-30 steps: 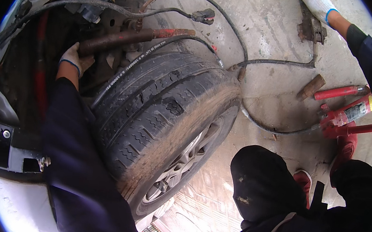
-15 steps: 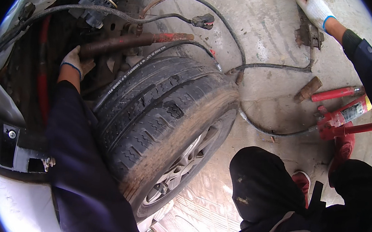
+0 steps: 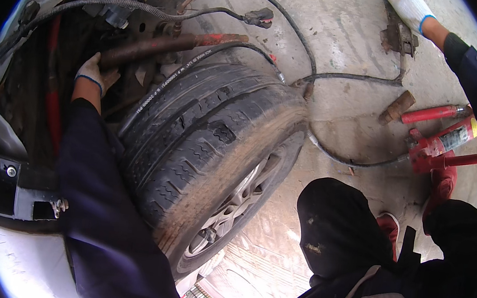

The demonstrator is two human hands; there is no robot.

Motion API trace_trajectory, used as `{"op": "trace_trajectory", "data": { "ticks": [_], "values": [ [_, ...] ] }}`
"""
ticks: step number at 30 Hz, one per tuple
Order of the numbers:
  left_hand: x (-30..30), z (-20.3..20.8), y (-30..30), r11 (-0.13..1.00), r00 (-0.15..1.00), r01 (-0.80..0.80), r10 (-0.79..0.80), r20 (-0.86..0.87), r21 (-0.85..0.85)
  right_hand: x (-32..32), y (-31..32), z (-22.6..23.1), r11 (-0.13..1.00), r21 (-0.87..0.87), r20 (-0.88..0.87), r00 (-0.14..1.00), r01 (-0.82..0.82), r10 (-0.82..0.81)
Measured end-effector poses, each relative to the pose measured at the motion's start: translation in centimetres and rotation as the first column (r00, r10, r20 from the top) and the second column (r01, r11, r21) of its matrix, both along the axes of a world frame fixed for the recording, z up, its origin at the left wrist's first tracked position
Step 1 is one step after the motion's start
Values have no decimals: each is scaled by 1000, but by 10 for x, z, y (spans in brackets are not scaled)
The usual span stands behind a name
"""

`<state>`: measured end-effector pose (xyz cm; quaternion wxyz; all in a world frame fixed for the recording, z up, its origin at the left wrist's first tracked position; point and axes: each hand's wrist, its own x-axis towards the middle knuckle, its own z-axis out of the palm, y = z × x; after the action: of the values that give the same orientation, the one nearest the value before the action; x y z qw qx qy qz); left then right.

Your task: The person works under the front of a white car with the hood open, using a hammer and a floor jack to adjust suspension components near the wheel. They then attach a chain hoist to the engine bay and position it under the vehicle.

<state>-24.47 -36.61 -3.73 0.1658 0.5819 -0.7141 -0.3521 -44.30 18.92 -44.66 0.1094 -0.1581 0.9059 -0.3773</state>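
Observation:
My gloved left hand [image 3: 94, 75] is wrapped round the near end of a brown hydraulic ram [image 3: 147, 50] with a red, worn tip. The ram lies slantwise between the vehicle's underparts and the tyre. At the upper right my gloved right hand [image 3: 410, 7] is closed over the far end of a dark metal bar [image 3: 396, 19]; its fingertips are partly cut off by the picture's edge. A rusty bracket-like base [image 3: 399, 42] sits at the bar's lower end. From there a black hose [image 3: 353, 78] loops back toward the ram's coupling [image 3: 178, 21].
A wheel with a worn tyre [image 3: 193, 138] stands in the middle. Right of it lie a red pump [image 3: 439, 147], a red cylinder [image 3: 431, 114] and a rusty block [image 3: 398, 107]. A black connector [image 3: 258, 17] hangs on a corrugated cable. The car's bumper [image 3: 17, 259] is at left.
The whole scene sits slightly higher in the picture, as my view has shifted. Both hands keep their places on the ram and the bar.

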Motion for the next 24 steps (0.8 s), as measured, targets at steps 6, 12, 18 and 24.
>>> {"op": "trace_trajectory", "data": {
  "ticks": [6,12,18,24],
  "values": [
    [-2,0,5,998,1000,-22,23,15,-54,20,2,14,995,-54,-51,994,89,-91],
    [-3,1,-5,1000,1000,-5,5,15,-30,32,13,25,987,-146,-229,973,-64,29],
    [-2,1,-2,999,1000,5,-5,4,-32,-3,-1,-4,999,33,-87,996,20,-17],
    [-3,1,4,999,998,15,-13,55,-31,43,18,25,978,-206,-174,983,15,-52]
  ]
}}
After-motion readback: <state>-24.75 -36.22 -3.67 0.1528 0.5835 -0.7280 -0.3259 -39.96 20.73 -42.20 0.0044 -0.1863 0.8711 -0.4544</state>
